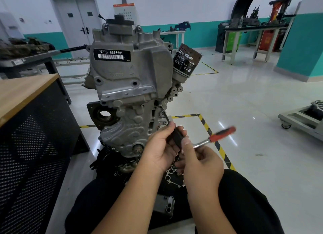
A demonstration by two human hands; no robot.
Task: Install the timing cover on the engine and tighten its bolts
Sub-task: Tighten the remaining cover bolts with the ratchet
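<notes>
One engine [129, 87] is standing on the floor, its timing cover [125, 71] sitting on the front. Left hand [160, 150] fingers are curling round the ratchet [216, 137] head; right hand [201, 164] fingers are gripping beside it.

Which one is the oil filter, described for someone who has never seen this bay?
Find the grey engine standing upright in the middle of the floor, with the white-on-black CFB 666660 label. On its upper right side a dark cylinder juts out, tilted: the oil filter. It is the only black, printed canister among bare grey castings.
</notes>
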